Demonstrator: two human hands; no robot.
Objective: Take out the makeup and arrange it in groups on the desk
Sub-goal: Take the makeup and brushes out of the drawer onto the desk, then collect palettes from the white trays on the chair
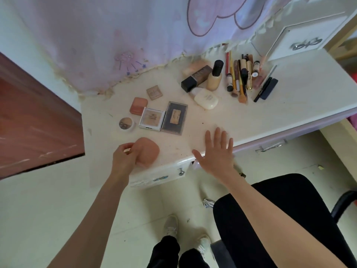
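Left hand [124, 158] pinches the peach makeup pouch [147, 151] at its left end, near the desk [270, 113] front edge; right hand [214, 153] flat, fingers spread, holding nothing. Pouch looks soft, light, floppy; probably best gripped by the rim.

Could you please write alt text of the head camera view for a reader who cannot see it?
A person's left hand grips a pink pouch at the near edge of a white desk, while the right hand hovers open beside it. Behind lie grouped makeup: compacts, foundation bottles, and brushes and pencils.
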